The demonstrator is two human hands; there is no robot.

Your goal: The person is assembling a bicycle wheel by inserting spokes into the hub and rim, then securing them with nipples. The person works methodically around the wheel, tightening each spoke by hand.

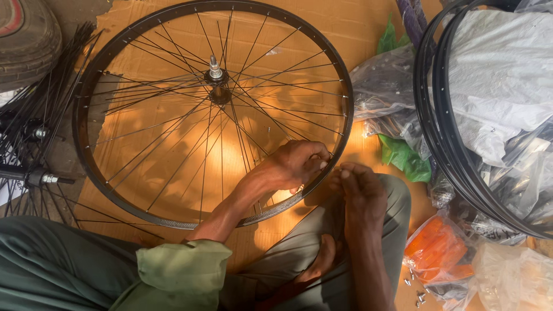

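A black bicycle wheel rim (92, 80) with thin steel spokes and a silver hub (216, 74) lies flat on brown cardboard (357, 29). My left hand (296, 164) reaches through the spokes at the rim's lower right, fingers pinched on a spoke end just inside the rim. My right hand (357, 187) is outside the rim at the same spot, fingertips pressed to the rim's outer edge; what it holds is too small to see. My bent knees in green trousers sit under both arms.
More black rims (443, 144) stacked at right hold clear plastic bags. A green bag (406, 158), an orange packet (435, 250) and small loose nipples (417, 294) lie nearby. Spoked hubs (34, 173) and a tyre (29, 40) are at left.
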